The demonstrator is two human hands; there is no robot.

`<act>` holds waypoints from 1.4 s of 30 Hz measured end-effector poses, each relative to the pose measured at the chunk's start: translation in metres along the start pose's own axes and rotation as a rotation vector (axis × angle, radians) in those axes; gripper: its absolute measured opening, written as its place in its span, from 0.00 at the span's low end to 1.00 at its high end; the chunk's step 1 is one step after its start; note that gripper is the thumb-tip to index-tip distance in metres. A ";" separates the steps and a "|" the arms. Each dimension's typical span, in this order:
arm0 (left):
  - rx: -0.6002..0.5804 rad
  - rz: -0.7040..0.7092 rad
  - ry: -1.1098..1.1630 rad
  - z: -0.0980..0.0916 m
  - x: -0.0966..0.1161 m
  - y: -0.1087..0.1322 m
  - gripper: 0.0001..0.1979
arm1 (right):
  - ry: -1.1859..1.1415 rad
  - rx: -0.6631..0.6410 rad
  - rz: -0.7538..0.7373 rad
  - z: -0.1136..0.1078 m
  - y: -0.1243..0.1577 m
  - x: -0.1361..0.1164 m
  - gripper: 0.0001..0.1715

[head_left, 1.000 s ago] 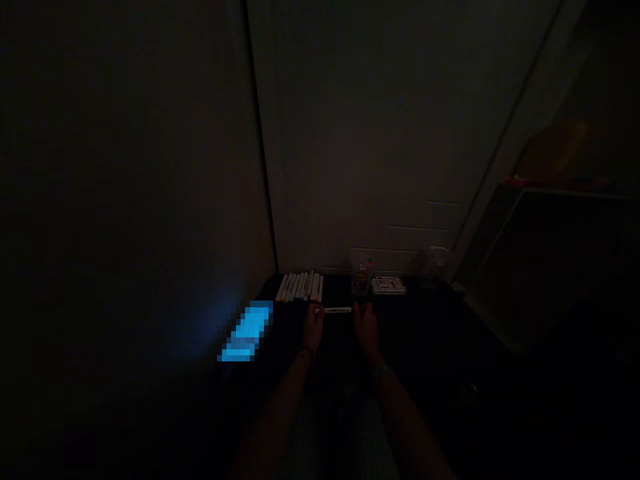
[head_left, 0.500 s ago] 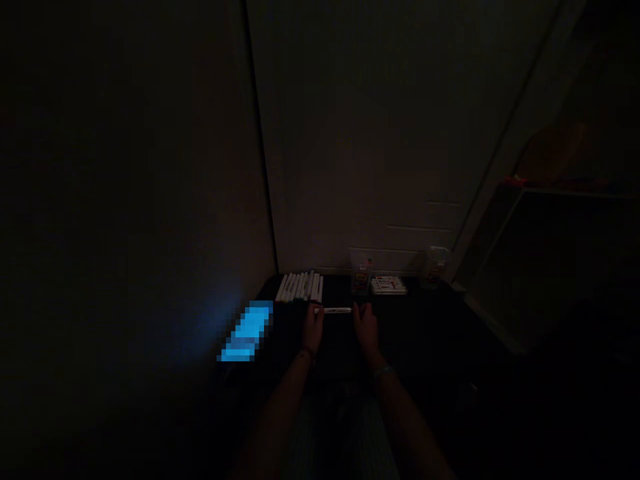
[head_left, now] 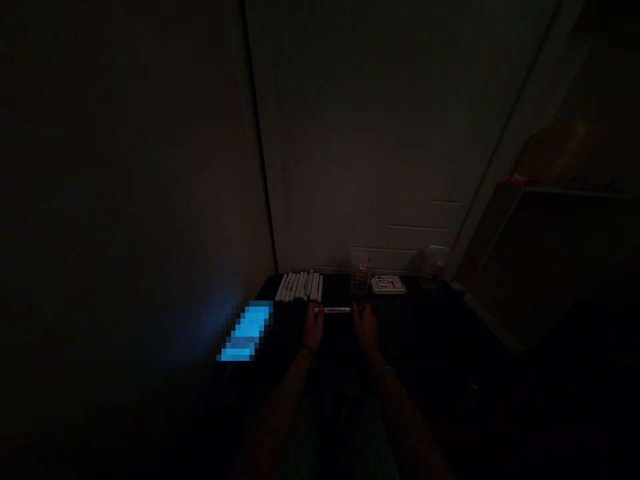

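Note:
The scene is very dark. My left hand (head_left: 313, 328) and my right hand (head_left: 365, 327) hold a white marker pen (head_left: 336, 310) sideways between them, one hand pinching each end, over a dark table (head_left: 425, 320). Just beyond the left hand lies a row of several white markers (head_left: 300, 287) side by side. The fingertips are hard to make out in the dim light.
A glowing blue screen (head_left: 246, 332) lies at the table's left edge. At the back stand a small clear packet (head_left: 361, 277), a flat white box (head_left: 389, 285) and a clear container (head_left: 434, 265). A pale door (head_left: 380, 133) rises behind; dark furniture (head_left: 550, 253) is on the right.
Almost nothing differs. Both hands keep holding the marker in the same spot; the right hand has shifted very slightly.

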State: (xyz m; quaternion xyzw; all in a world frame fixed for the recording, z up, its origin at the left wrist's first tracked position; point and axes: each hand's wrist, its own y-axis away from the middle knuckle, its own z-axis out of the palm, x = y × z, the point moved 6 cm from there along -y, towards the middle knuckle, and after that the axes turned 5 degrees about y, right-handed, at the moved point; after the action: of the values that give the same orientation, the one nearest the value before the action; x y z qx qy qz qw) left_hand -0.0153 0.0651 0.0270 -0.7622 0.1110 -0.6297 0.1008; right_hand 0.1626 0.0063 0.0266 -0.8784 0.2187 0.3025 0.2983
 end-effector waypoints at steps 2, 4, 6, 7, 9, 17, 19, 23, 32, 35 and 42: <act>0.002 0.004 0.002 0.000 0.002 0.001 0.15 | 0.007 0.001 -0.004 0.000 0.000 0.000 0.22; 0.010 -0.008 -0.002 -0.001 0.003 0.001 0.15 | 0.015 0.000 -0.004 0.001 -0.001 0.001 0.23; 0.012 -0.024 -0.002 -0.001 0.002 0.001 0.15 | 0.020 -0.007 -0.001 0.002 -0.001 0.002 0.23; 0.010 -0.026 0.002 -0.001 0.003 0.000 0.15 | 0.021 -0.009 0.002 0.002 -0.001 0.002 0.23; 0.004 -0.022 0.019 -0.001 0.004 0.000 0.15 | 0.025 -0.004 -0.001 0.001 -0.001 0.002 0.23; 0.003 -0.014 0.053 -0.002 0.004 0.000 0.15 | 0.013 0.003 -0.004 0.003 0.000 0.001 0.21; 0.011 -0.030 0.049 -0.002 0.001 0.000 0.15 | 0.014 0.010 -0.025 0.002 0.000 0.000 0.21; 0.005 -0.025 0.034 0.000 0.000 -0.001 0.16 | 0.028 -0.011 -0.022 -0.001 0.001 -0.001 0.21; 0.013 -0.044 0.033 -0.001 0.000 -0.002 0.15 | 0.004 -0.046 -0.022 -0.008 0.002 -0.006 0.21; 0.017 -0.019 0.056 0.000 0.000 -0.002 0.15 | -0.028 -0.021 0.014 -0.009 0.002 -0.005 0.22; -0.012 -0.043 0.077 0.001 -0.001 -0.001 0.15 | -0.079 0.009 0.052 -0.009 0.001 -0.001 0.24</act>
State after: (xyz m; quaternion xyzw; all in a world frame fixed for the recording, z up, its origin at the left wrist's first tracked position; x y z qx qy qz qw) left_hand -0.0145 0.0664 0.0264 -0.7403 0.1020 -0.6598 0.0785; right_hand 0.1646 0.0003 0.0328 -0.8583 0.2310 0.3438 0.3029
